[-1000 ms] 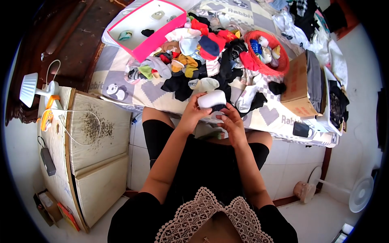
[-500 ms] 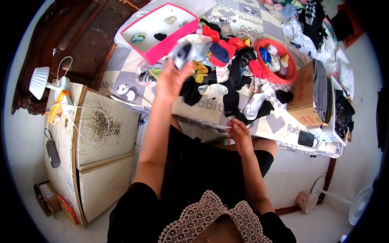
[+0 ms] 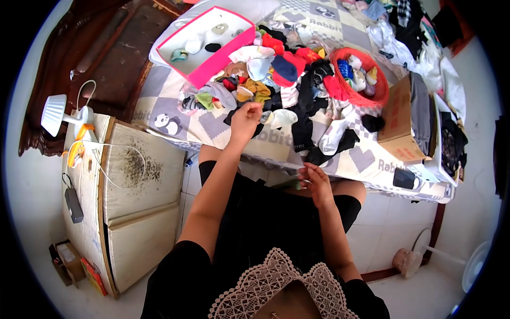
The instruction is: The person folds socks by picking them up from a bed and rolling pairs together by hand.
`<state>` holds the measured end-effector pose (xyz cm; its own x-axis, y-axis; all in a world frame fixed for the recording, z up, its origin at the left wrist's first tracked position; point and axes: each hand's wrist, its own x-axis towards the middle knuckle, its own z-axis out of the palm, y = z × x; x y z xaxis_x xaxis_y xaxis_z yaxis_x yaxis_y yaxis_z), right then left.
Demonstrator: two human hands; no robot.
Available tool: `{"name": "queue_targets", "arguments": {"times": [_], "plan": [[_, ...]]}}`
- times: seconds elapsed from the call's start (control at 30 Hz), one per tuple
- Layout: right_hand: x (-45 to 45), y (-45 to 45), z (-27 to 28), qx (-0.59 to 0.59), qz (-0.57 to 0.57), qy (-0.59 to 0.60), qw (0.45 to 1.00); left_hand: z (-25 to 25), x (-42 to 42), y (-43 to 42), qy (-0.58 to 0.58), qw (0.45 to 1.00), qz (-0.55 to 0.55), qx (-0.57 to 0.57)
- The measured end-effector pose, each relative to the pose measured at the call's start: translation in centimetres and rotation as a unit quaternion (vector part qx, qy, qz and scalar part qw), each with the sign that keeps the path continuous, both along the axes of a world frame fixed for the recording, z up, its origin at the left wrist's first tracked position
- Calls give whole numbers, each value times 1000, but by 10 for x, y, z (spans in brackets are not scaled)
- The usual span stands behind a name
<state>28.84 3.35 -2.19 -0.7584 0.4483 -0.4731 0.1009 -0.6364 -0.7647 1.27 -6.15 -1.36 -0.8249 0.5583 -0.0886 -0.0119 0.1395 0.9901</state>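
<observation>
My left hand (image 3: 246, 121) is at the near side of a heap of socks and small clothes, its fingers curled together over a black sock (image 3: 231, 117). What its fingertips hold, if anything, is hidden. Just right of it lies a white sock (image 3: 282, 118). Mustard-yellow cloth (image 3: 257, 90) sits above the hand. A pink-edged white box (image 3: 199, 72) stands behind, containing a white bundle (image 3: 194, 44), a black one (image 3: 212, 47) and a teal one (image 3: 179, 55). By the bed's front edge my right hand (image 3: 315, 183) hangs with loosely bent fingers apart, holding nothing visible.
A red basket (image 3: 379, 98) with bundled socks stands right of the heap. Beyond it are a cardboard box (image 3: 397, 125) and a dark phone-like object (image 3: 404, 178). On the left, a cabinet (image 3: 141, 196) carries a white lamp (image 3: 53, 115).
My left hand has moved from beside the box down and right to the heap. The white-and-dark bundle has left it, and a white bundle now lies in the box. My right hand stays nearly still.
</observation>
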Motion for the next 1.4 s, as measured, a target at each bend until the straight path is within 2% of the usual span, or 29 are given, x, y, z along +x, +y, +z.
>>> {"name": "queue_targets", "arguments": {"times": [0.03,0.1,0.13,0.23,0.4,0.47,0.53,0.6,0.67,0.73,0.87,0.97,1.03,1.1,1.13,1.2,1.27,1.3,1.33,1.4], "plan": [[3,1,-1,-5,-7,1,1000,-7,3,2,-2,1000,-5,-1],[8,4,-5,-11,-18,2,1000,-15,8,4,211,971,23,-110],[10,4,-6,-15,-23,5,1000,-16,12,4,211,971,19,-111],[13,2,-8,-17,-31,0,999,-24,22,7,226,947,-18,-225],[16,-1,-14,-17,-31,-14,999,-37,37,14,309,917,-41,-248],[17,-1,-15,-16,-31,-19,999,-39,42,18,264,946,-4,-191],[19,1,-17,-24,-39,-16,999,-29,47,22,300,937,13,-179],[18,3,-18,-25,-37,-15,999,-22,52,27,209,972,11,-110],[15,2,-17,-24,-35,-14,999,-24,59,32,248,964,22,-90],[11,3,-15,-22,-30,-17,999,-18,68,35,29,999,-10,-18],[-3,5,-8,-9,-3,-6,1000,-17,83,38,20,999,-28,26],[-28,11,-3,7,26,13,1000,-18,80,36,37,998,-45,18],[-51,15,15,48,44,37,997,-12,75,36,36,998,-48,12],[-75,22,16,75,58,53,994,2,64,33,75,991,-43,98],[-87,25,14,101,70,68,990,7,54,30,78,991,-39,99],[-109,32,4,103,78,65,990,21,28,21,205,979,-6,24],[-128,38,-16,257,99,16,961,31,-9,9,254,966,36,7],[-134,40,-32,360,93,-5,928,45,-29,1,291,954,69,-4],[-136,46,-51,360,98,-3,928,53,-52,-7,330,939,101,-16],[-133,54,-78,524,62,4,850,68,-103,-20,389,902,174,-62]]}}
